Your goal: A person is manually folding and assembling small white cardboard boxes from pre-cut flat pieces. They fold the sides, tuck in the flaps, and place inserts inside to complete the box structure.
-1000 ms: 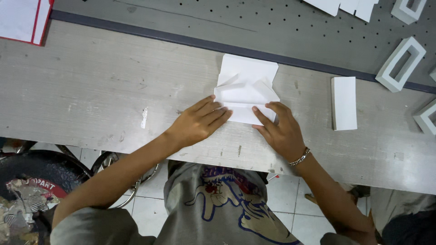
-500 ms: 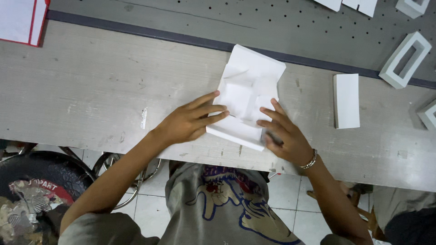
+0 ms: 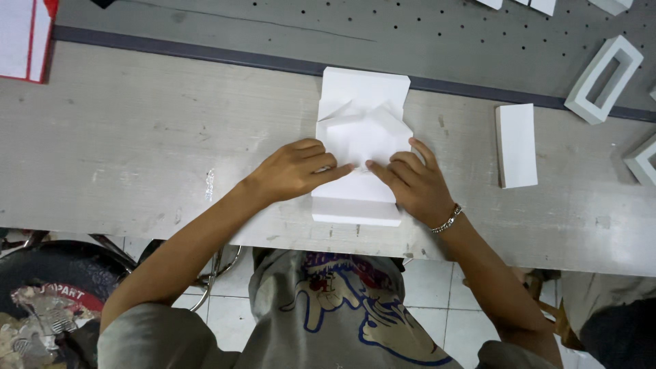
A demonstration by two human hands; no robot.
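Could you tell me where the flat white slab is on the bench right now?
In the head view, the flat white slab lies on the bench, right of the folded sheet, beyond the right hand.

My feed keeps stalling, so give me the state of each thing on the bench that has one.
White cardboard sheet: lying flat, partly folded, flaps creased inward.
Left hand: pressing down on the sheet.
Right hand: pressing down on the sheet, bracelet on the wrist.
Flat white box: closed, lying flat, untouched.
Open white frame: assembled, hollow, on the grey board.
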